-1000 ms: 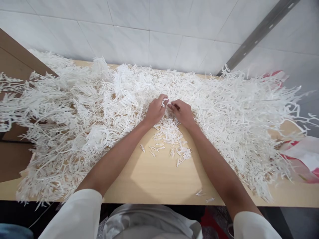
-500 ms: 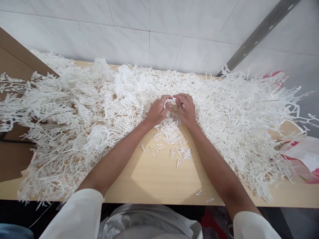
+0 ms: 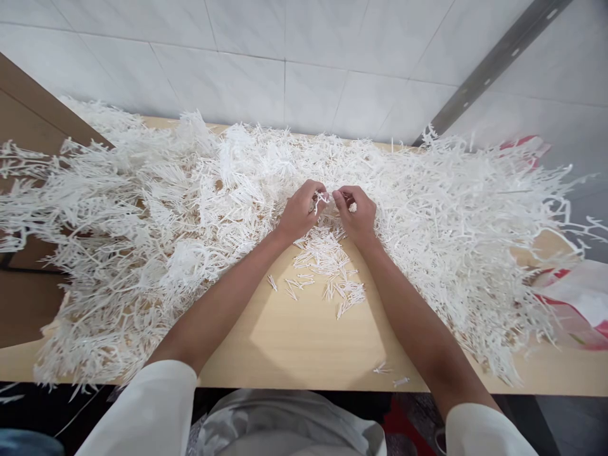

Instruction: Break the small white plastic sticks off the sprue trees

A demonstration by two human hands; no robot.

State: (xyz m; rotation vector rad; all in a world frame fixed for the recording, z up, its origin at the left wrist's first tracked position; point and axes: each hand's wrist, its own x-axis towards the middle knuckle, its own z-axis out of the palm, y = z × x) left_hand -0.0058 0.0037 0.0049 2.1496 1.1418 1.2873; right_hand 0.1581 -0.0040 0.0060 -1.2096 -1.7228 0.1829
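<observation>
My left hand (image 3: 303,208) is closed on a small white branched plastic piece (image 3: 321,200), whose thin prongs stick out between thumb and fingers. Just to its right, my right hand (image 3: 357,212) has thumb and forefinger pinched together close to the same piece; what they grip is too small to make out. Below both hands lie many short loose white sticks (image 3: 327,253) on the wooden table (image 3: 294,342). A broad heap of tangled white branched pieces (image 3: 190,190) surrounds the hands at left, behind and right.
A cardboard box (image 3: 28,120) stands at the left edge. Red and white plastic bags (image 3: 577,297) lie at the right. Behind the table rises a tiled wall (image 3: 247,82) with a slanted metal bar (image 3: 489,69). A few sticks lie near the front edge.
My right hand has lowered slightly, and its thumb and forefinger have come together. The white piece in my left hand has turned and shows more of its prongs.
</observation>
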